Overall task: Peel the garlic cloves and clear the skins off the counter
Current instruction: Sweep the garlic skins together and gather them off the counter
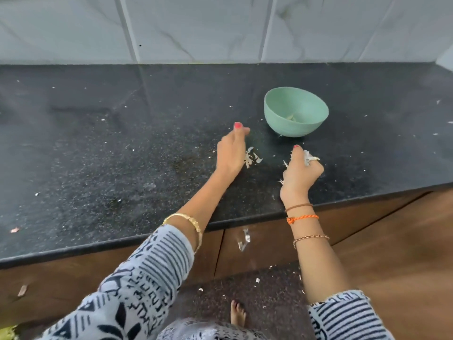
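Closest to the lens, the patterned sleeves [137, 285] are reaching out over the counter edge, with a bare foot [237, 312] poking out on the floor [245, 285] below, where a few skin bits are already lying. The right hand [301, 174] is curling around a bunch of garlic skins [309, 158], with papery ends sticking out past the fingers, so that one's clamped on its load. The left hand [231, 153] is resting its edge on the black counter [98, 155], fingers fairly straight and not gripping anything, looking like it's raking a small skin pile [252, 159] lying just beside it. The green bowl [296, 111] is sitting near both hands, a bit further back, with what looks like peeled cloves inside, though honestly that's hard to tell. So I'm guessing peeling is done and it's cleanup time. Tip for this bit: be sweeping with the side of the palm flat on the stone, pushing the pile toward the holding hand rather than flicking, since these skins are featherlight and some flakes [244, 242] are already hanging off the cabinet front [259, 241]. Tiny specks are scattering all over, far left too, so it's going to need several passes.
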### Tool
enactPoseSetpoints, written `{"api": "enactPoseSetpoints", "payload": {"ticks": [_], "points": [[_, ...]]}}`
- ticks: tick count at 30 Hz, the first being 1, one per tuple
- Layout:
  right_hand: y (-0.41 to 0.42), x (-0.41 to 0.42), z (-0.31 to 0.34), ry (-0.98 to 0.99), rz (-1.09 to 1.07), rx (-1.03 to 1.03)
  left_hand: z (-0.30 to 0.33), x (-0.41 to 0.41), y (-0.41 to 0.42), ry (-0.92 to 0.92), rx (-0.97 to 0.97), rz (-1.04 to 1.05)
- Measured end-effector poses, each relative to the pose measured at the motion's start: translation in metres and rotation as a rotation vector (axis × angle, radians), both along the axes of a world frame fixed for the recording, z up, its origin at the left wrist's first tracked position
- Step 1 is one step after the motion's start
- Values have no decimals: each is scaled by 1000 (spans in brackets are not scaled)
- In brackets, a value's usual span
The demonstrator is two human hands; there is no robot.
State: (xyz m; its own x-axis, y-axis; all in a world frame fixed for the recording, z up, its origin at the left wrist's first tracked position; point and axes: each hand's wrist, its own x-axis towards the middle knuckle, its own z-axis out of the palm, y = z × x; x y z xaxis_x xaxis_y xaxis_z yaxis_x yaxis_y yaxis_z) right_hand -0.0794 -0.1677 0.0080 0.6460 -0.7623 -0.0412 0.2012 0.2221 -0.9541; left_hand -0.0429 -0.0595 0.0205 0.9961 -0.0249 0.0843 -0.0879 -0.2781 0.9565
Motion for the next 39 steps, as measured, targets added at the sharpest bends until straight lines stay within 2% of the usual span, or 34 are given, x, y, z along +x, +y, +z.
{"api": "enactPoseSetpoints", "payload": {"ticks": [3,6,11,13,14,16,18,20,23,26,30,34,39], "points": [[-3,1,1,-5,24,23,-9,2,21,-51,279,74],[-2,0,0,-1,39,11,-19,0,14,-24,413,9],[-2,-2,0,3,41,8,-9,-13,-28,17,300,-269],[-3,-5,1,1,43,28,-5,-12,-24,18,230,-226],[-3,-7,1,2,40,42,-6,-10,-17,-13,255,-179],[-4,-10,3,-1,35,70,-15,-3,1,-89,454,-182],[-5,-12,3,-8,35,106,-23,-4,16,-112,733,-333],[-5,-14,3,-22,36,131,-34,-6,16,-203,898,-411],[-5,-16,2,-46,51,128,-34,4,-1,-325,970,-368],[-7,-17,2,-49,67,116,-21,22,-15,-356,1091,-339],[-6,-15,0,-33,88,64,-11,34,-23,-332,1140,-407],[-6,-17,0,-13,129,19,-8,27,-25,-346,1179,-281],[-6,-20,-1,-5,176,-38,-4,18,-28,-272,1249,-227]]}}
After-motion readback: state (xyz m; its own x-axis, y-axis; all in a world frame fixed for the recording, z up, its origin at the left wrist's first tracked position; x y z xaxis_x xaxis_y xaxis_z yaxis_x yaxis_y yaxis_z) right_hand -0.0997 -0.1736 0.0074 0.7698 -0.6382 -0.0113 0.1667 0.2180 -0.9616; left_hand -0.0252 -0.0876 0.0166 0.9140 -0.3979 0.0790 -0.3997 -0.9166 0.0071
